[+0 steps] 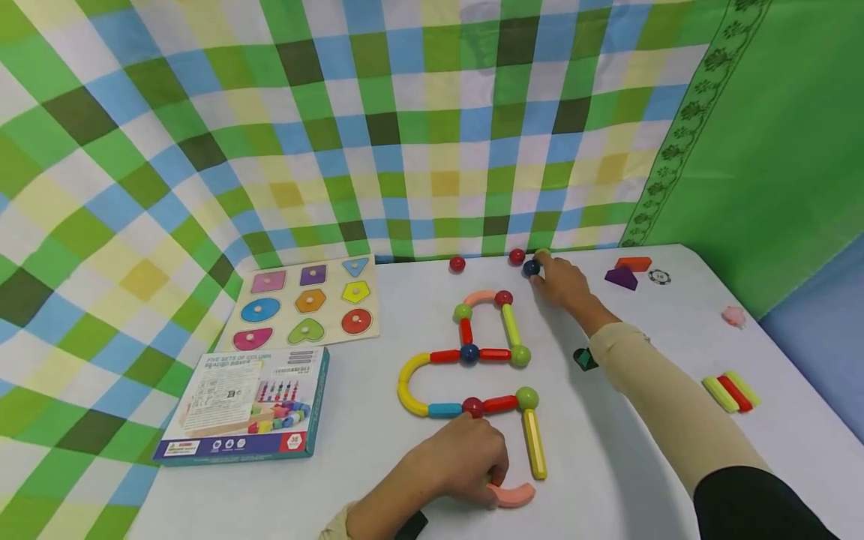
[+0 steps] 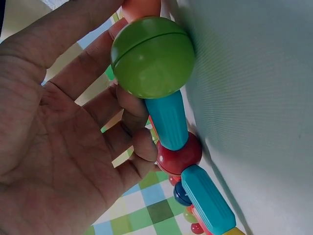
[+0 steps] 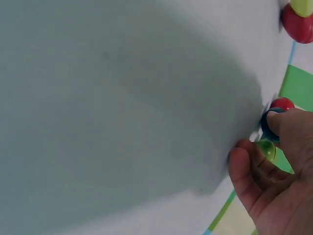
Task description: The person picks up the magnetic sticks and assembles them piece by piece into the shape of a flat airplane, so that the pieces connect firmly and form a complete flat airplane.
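My left hand (image 1: 459, 459) pinches one end of a pink curved rod (image 1: 516, 496) near the table's front. In the left wrist view a green ball (image 2: 154, 58) touches that rod, and a blue rod (image 2: 168, 122) joins it to a red ball (image 2: 182, 154); the hand hides this stretch from the head view. My right hand (image 1: 563, 283) reaches to the back of the table, thumb and finger at a dark blue ball (image 1: 531, 268). A green ball (image 3: 267, 149) is close by its fingers. The joined rods and balls form a winding figure, including a yellow curve (image 1: 409, 384) and a yellow rod (image 1: 535, 444).
At left lie a shape puzzle board (image 1: 367, 289) and a boxed bead set (image 1: 250, 405). Two red balls (image 1: 457, 264) stand along the back. On the right are a purple block (image 1: 622, 278), an orange block (image 1: 633, 264), a dark green piece (image 1: 585, 359) and several short rods (image 1: 731, 392).
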A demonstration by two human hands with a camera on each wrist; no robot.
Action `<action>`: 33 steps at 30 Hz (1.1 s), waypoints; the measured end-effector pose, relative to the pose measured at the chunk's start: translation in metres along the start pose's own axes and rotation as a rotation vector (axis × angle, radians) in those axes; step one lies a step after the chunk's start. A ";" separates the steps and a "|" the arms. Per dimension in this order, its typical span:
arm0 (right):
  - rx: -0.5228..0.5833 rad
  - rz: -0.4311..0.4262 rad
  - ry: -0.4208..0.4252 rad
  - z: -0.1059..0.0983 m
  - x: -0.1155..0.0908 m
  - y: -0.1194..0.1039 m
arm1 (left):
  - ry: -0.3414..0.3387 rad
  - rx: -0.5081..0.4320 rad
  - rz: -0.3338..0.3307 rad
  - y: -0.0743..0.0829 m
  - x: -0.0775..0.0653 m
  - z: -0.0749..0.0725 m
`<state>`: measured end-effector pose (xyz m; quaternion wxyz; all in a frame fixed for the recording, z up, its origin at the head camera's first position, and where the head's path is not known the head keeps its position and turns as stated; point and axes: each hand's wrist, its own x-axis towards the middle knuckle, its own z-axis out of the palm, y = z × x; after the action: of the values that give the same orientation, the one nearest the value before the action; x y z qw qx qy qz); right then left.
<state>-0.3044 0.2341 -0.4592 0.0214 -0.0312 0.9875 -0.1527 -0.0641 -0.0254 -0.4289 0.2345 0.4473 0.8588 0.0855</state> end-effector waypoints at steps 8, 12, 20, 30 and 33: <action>-0.110 -0.050 0.001 0.007 0.002 -0.003 | -0.006 -0.001 -0.007 0.001 -0.001 0.000; -0.113 -0.067 0.011 0.007 0.000 -0.005 | -0.011 -0.001 -0.011 0.002 -0.001 0.000; -0.004 -0.162 0.050 -0.010 -0.062 -0.010 | -0.008 0.001 -0.008 0.002 0.000 0.001; 0.331 -0.371 -0.191 -0.021 -0.209 -0.015 | -0.023 -0.023 0.019 0.000 0.000 -0.002; 0.437 -0.384 -0.292 -0.017 -0.238 -0.020 | -0.015 -0.022 0.040 -0.001 -0.001 -0.003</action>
<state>-0.0670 0.2365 -0.4288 0.1398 -0.2334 0.8939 -0.3563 -0.0657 -0.0266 -0.4262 0.2442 0.4626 0.8468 0.0962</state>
